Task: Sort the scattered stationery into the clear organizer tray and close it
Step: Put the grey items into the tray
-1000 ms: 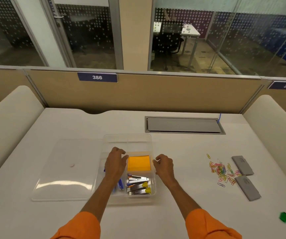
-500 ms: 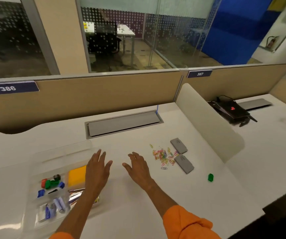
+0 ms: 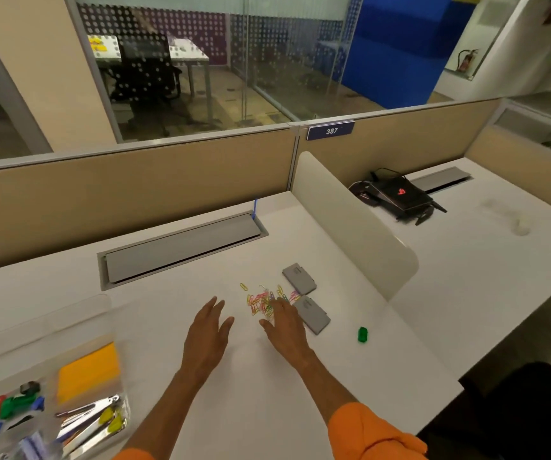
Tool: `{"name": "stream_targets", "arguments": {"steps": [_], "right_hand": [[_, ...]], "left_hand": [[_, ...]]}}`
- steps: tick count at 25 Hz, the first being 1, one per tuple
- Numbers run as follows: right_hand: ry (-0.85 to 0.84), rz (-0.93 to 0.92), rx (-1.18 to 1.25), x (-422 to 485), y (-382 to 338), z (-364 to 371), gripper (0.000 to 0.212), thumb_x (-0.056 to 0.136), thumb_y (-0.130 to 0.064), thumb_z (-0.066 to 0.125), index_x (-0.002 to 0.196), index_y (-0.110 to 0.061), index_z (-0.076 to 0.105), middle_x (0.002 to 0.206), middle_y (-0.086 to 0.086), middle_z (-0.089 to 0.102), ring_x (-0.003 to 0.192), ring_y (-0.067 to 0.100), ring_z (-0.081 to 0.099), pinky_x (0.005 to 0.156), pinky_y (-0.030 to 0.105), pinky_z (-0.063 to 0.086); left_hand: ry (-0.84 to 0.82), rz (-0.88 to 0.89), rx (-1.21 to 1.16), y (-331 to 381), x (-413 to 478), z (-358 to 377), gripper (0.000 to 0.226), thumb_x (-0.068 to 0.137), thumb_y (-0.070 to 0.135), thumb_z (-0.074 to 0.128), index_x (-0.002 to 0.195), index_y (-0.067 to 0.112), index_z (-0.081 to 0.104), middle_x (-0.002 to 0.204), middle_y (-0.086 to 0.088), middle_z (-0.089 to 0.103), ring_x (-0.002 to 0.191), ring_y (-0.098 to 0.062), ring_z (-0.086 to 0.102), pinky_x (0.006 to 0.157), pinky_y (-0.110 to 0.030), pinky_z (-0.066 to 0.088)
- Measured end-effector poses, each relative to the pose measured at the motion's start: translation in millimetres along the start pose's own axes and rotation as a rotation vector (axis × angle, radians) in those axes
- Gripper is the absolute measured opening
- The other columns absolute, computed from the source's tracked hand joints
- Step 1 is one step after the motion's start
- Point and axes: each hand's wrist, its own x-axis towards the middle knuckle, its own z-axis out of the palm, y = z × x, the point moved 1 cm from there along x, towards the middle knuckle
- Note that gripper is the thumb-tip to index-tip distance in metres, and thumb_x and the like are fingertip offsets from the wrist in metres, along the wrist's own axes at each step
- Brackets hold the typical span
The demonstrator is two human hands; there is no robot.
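The clear organizer tray (image 3: 78, 322) sits at the lower left, holding an orange sticky-note pad (image 3: 88, 371), staplers (image 3: 91, 418) and coloured clips (image 3: 15, 406). A heap of coloured paper clips (image 3: 260, 302) lies mid-table, with two grey staple boxes (image 3: 299, 277) (image 3: 312, 315) just right of it. A green clip (image 3: 362, 335) lies further right. My left hand (image 3: 207, 333) hovers flat, fingers spread, left of the heap. My right hand (image 3: 284, 322) reaches with straight fingers onto the heap's near edge. Both hands hold nothing.
A grey cable hatch (image 3: 181, 249) is set into the desk behind the heap. A white rounded divider (image 3: 353, 220) bounds the desk on the right. Beyond it a black device (image 3: 396, 195) sits on the neighbouring desk. A tan partition runs along the back.
The view has swung right, away from the tray. Both hands have left the tray and moved right to the paper clips, their fingers straightening out.
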Motion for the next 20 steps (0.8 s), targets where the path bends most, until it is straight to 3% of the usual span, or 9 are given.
{"name": "stream_targets", "arguments": {"steps": [4, 10, 14, 20], "right_hand": [[0.055, 0.114, 0.056, 12, 39, -20, 0.065, 0.085, -0.028, 0.07, 0.14, -0.01, 0.04, 0.142, 0.012, 0.044, 0.132, 0.029, 0.04, 0.108, 0.038, 0.039], [-0.008, 0.293, -0.115, 26, 79, -44, 0.089, 0.066, -0.052, 0.08, 0.133, -0.012, 0.036, 0.133, 0.011, 0.044, 0.126, 0.028, 0.04, 0.098, 0.042, 0.041], [-0.072, 0.376, -0.154, 30, 94, -48, 0.09, 0.057, -0.056, 0.082, 0.124, -0.013, 0.039, 0.126, 0.011, 0.045, 0.12, 0.028, 0.041, 0.094, 0.042, 0.04], [-0.016, 0.37, -0.043, 34, 111, -45, 0.081, 0.055, -0.052, 0.082, 0.117, -0.014, 0.046, 0.117, 0.008, 0.05, 0.112, 0.027, 0.046, 0.088, 0.035, 0.04]], "left_hand": [[-0.066, 0.035, -0.02, 18, 9, 19, 0.052, 0.099, 0.042, 0.044, 0.146, 0.023, 0.037, 0.157, 0.003, 0.031, 0.143, -0.018, 0.03, 0.114, -0.038, 0.031], [-0.13, 0.067, -0.029, 41, 23, 39, 0.051, 0.098, 0.039, 0.047, 0.146, 0.024, 0.038, 0.155, 0.001, 0.034, 0.141, -0.019, 0.035, 0.111, -0.038, 0.035], [-0.171, 0.104, -0.026, 55, 37, 50, 0.051, 0.098, 0.035, 0.049, 0.145, 0.021, 0.038, 0.154, 0.0, 0.036, 0.14, -0.02, 0.037, 0.112, -0.038, 0.036], [-0.172, 0.155, -0.053, 88, 67, 59, 0.046, 0.096, 0.027, 0.055, 0.139, 0.019, 0.043, 0.147, -0.001, 0.044, 0.129, -0.02, 0.048, 0.102, -0.032, 0.043]]}}
